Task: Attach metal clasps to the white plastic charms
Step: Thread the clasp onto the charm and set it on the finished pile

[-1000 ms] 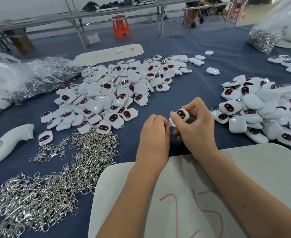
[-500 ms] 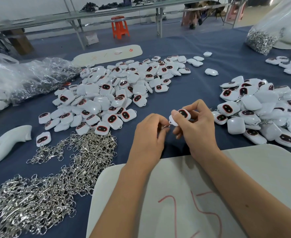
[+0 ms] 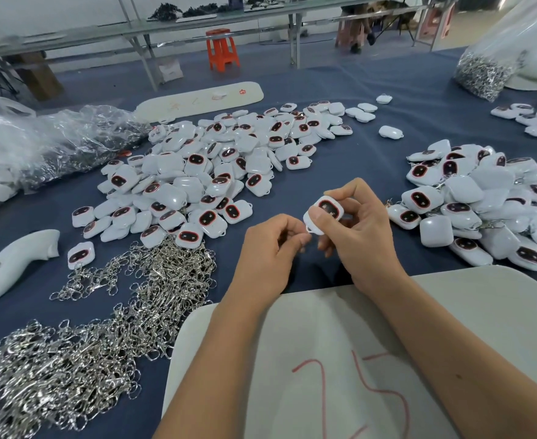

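My right hand (image 3: 360, 236) grips one white plastic charm (image 3: 326, 212) with a dark red-rimmed oval on its face, thumb across its lower edge. My left hand (image 3: 268, 248) is curled just left of it, fingertips pinched at the charm's lower corner; the clasp between them is hidden. A big heap of loose charms (image 3: 216, 166) lies beyond on the blue cloth. Silver metal clasps (image 3: 80, 343) are piled at the near left. A second heap of charms (image 3: 479, 204) sits to the right.
A white board (image 3: 355, 359) marked with a red number lies under my forearms. A white curved plastic part (image 3: 10, 264) rests at the left edge. Clear plastic bags (image 3: 39, 144) sit far left, a bag of clasps (image 3: 482, 71) far right, another white board (image 3: 197, 98) beyond.
Both hands stay together at the same spot. My left hand's fingers have closed in tighter against the charm's lower corner; the small bit of clasp seen between the hands earlier is now covered.
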`<state>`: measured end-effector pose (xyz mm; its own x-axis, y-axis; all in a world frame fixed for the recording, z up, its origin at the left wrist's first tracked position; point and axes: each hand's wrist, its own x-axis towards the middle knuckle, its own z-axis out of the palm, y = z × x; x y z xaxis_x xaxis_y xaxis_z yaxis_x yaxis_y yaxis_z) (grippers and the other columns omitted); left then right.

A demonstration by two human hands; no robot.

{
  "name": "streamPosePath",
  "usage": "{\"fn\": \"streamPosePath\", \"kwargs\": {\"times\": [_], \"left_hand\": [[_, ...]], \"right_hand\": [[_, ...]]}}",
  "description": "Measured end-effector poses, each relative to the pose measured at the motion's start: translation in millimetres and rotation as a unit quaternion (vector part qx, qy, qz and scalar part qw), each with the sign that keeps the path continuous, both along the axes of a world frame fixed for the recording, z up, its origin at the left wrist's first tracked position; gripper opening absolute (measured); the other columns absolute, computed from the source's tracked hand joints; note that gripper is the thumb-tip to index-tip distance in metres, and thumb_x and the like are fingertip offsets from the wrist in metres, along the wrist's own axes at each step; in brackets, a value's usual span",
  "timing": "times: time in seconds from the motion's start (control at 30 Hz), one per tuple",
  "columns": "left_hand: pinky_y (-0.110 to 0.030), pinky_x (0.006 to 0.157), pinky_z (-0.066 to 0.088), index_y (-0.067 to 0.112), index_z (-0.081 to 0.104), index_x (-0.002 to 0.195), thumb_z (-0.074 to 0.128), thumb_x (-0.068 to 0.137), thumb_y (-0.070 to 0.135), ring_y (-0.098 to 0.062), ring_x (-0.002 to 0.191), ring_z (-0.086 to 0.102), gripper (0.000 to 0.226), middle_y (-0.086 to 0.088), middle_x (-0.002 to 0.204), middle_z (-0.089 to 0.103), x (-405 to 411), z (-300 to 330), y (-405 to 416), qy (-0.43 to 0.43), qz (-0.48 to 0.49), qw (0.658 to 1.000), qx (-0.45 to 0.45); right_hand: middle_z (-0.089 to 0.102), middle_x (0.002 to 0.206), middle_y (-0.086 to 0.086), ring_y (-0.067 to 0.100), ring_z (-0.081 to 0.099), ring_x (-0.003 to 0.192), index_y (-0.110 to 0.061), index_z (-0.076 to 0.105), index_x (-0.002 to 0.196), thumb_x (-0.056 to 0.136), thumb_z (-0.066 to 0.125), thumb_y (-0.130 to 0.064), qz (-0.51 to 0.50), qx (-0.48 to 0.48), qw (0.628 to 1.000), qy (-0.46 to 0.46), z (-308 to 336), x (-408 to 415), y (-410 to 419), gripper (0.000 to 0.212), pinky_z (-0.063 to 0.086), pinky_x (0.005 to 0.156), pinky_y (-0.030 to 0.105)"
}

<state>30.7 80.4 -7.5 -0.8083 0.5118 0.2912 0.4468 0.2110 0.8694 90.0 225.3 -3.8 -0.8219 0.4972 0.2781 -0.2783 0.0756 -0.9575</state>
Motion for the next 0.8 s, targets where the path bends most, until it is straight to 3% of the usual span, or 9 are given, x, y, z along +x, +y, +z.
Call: {"fn": "streamPosePath", "kwargs": {"times": [0.23, 0.33, 0.43, 0.53, 0.67, 0.8], "left_hand": [[-0.021, 0.071, 0.052, 0.006, 0.072, 0.085, 0.068, 0.092, -0.003, -0.009, 0.067, 0.064, 0.012, -0.001, 0.075, 0.072, -1.2, 4.2, 0.6, -0.079, -0.013, 0.994, 0.078], [-0.019, 0.073, 0.054, -0.002, 0.073, 0.091, 0.064, 0.095, -0.002, -0.007, 0.072, 0.068, 0.010, 0.002, 0.083, 0.077, -2.3, 3.9, 2.2, -0.125, 0.012, 0.985, 0.121], [-0.029, 0.093, 0.053, 0.009, 0.073, 0.089, 0.066, 0.096, 0.004, -0.008, 0.098, 0.070, 0.011, 0.006, 0.107, 0.077, -5.2, 2.6, 2.1, -0.128, 0.037, 0.984, 0.117], [-0.029, 0.102, 0.047, 0.017, 0.072, 0.086, 0.068, 0.096, 0.011, -0.006, 0.113, 0.066, 0.012, 0.010, 0.116, 0.074, -7.5, 0.0, 1.5, -0.129, 0.047, 0.984, 0.112], [-0.029, 0.098, 0.047, 0.018, 0.074, 0.090, 0.067, 0.090, 0.024, -0.011, 0.110, 0.067, 0.009, 0.012, 0.112, 0.074, -6.7, 0.0, 1.5, -0.143, 0.042, 0.980, 0.128], [-0.033, 0.093, 0.051, 0.018, 0.073, 0.090, 0.066, 0.091, 0.021, -0.013, 0.094, 0.066, 0.007, 0.006, 0.098, 0.075, -7.0, 1.9, -0.1, -0.127, 0.037, 0.984, 0.123]], "right_hand": [[0.067, 0.076, 0.007, 0.021, 0.056, 0.049, -0.019, 0.059, 0.097, 0.092, 0.069, -0.019, -0.009, -0.024, 1.000, -0.006, -4.3, -1.9, 0.0, 0.011, 0.045, 0.043, 0.029], [0.056, 0.063, 0.005, 0.021, 0.051, 0.051, -0.017, 0.061, 0.084, 0.083, 0.056, -0.017, -0.010, -0.046, 0.997, -0.054, -4.1, -4.5, 3.6, 0.005, 0.039, 0.043, 0.027], [0.048, 0.056, 0.000, 0.018, 0.044, 0.052, -0.016, 0.057, 0.072, 0.080, 0.054, -0.019, 0.008, -0.002, 0.997, -0.077, -3.0, -5.4, 1.9, 0.009, 0.036, 0.045, 0.024], [0.056, 0.063, -0.013, 0.011, 0.044, 0.054, -0.028, 0.072, 0.083, 0.091, 0.068, -0.019, 0.017, 0.116, 0.991, -0.060, -2.5, -3.2, -1.5, 0.013, 0.038, 0.053, 0.019], [0.074, 0.079, -0.011, 0.032, 0.059, 0.071, -0.028, 0.079, 0.087, 0.097, 0.071, -0.015, 0.024, 0.158, 0.986, -0.050, -0.7, -2.4, -4.8, 0.018, 0.048, 0.064, 0.033], [0.076, 0.084, -0.012, 0.009, 0.066, 0.076, -0.022, 0.079, 0.087, 0.096, 0.070, -0.010, 0.022, 0.153, 0.987, -0.034, 1.2, -1.2, -3.5, 0.018, 0.049, 0.072, 0.016]]}}
